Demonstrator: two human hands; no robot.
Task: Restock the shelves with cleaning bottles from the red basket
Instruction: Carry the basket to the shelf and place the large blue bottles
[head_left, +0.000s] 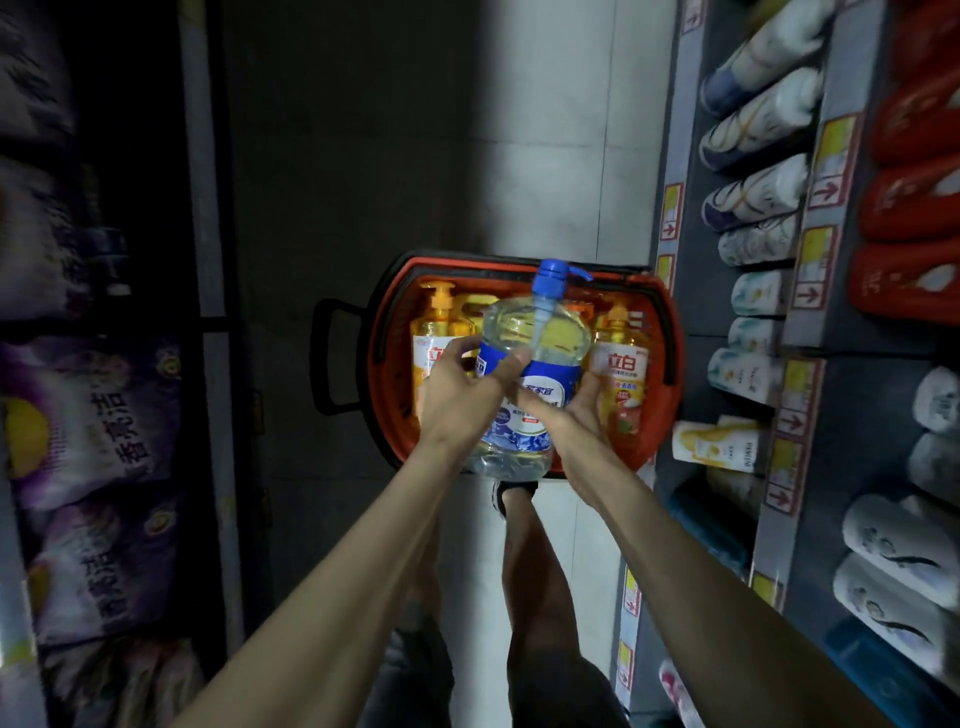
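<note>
Floor (545, 130) of pale tiles runs up the middle of a narrow shop aisle, lit on the right and deep in shadow on the left. Grey shelves (852, 410) rise along the right side, with rows of white bottles (753, 119) lying nose-out and red packs (914, 197) at the far edge; yellow and red price tags (826, 187) line the shelf fronts. Dark racks on the left hold purple bags (93, 415) printed with Chinese characters.

A red basket (395, 291) with a black handle stands on the floor, close against the right shelves. Orange bottles (436, 332) with pump tops stand upright inside it, packed side by side.

A clear bottle (535, 338) with a blue label hangs over the basket, lifted free of the others and tilted slightly, held between both hands. The left hand (462, 395) grips its left side, fingers curled round the shoulder and thumb lying across the label. The right hand (571, 421) cups its lower right side, thumb on the label and fingers wrapped behind. Both bare forearms reach in from the bottom edge. A dark shoe (514, 493) shows just below the basket.

A blue pump (550, 275) tops the held bottle, its spout pointing right
</note>
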